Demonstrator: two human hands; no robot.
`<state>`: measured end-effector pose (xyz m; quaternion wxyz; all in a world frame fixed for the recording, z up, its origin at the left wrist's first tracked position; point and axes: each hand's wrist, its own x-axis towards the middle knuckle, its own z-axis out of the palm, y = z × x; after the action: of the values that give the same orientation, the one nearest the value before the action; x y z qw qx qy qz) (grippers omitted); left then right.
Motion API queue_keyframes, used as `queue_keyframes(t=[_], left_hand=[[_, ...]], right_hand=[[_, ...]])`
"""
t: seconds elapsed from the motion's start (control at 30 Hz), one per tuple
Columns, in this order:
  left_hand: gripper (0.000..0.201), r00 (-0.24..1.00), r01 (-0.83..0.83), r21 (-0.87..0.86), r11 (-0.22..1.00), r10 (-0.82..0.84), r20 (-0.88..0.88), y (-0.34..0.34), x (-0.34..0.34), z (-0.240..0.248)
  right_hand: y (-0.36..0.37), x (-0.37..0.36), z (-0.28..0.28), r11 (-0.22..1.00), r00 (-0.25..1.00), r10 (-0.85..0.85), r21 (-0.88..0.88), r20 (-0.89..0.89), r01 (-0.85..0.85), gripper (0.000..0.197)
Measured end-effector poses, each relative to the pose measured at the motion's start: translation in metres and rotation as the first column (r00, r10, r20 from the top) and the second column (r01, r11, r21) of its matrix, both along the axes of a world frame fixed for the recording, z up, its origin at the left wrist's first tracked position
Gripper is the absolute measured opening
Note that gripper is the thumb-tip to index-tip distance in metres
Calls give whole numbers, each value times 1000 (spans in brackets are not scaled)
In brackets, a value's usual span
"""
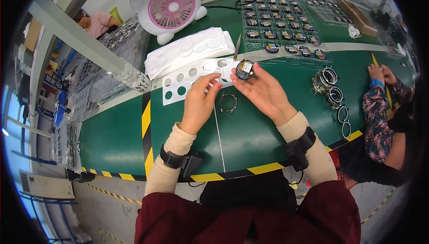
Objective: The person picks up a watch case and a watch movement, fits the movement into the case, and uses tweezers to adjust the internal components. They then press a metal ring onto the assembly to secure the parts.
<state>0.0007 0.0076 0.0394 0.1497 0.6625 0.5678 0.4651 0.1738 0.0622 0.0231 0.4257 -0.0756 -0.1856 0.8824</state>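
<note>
My right hand (264,93) grips a round dark watch module (244,69) between thumb and fingers, its face with a pale label and a bit of yellow turned up. To its left is my left hand (201,102), fingers bent, with index finger and thumb apart and nothing visible between them. Between the hands, a thin round watch case frame (228,103) lies on the green table (250,141). Behind them is a white sheet with round cut-outs (181,77), some showing green through. Tweezers (237,47) lie beside a stack of white sticker sheets (190,49).
A white and pink fan (172,7) stands at the back left. Clear trays (279,25) hold several watch modules. Metal rings (334,95) lie stacked and spread at right. A co-worker's hands (380,74) rest farther right. A grey post (85,34) rises at left.
</note>
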Motion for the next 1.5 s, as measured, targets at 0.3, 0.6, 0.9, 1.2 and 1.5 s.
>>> queue_keyframes(t=[0.3,0.6,0.9,1.2,1.5], left_hand=[[19,773,-103,-115,988,7,-635,-6,-2,-23],[11,993,-75,-477,876,23,-115,-4,-10,8],[22,349,684,-274,676,27,937,-15,-29,-3],[17,406,564,-294,772,50,912,-21,-21,-3],[16,485,636,-411,653,76,871,-22,-18,-13]], right_hand=[[-2,0,0,997,995,56,-45,-80,-59,47],[-7,0,2,993,993,116,13,-26,-115,47],[-11,-3,3,985,994,68,152,89,-81,36],[-9,0,1,952,915,260,77,307,-296,39],[-13,-5,-3,922,868,284,131,408,-364,37]])
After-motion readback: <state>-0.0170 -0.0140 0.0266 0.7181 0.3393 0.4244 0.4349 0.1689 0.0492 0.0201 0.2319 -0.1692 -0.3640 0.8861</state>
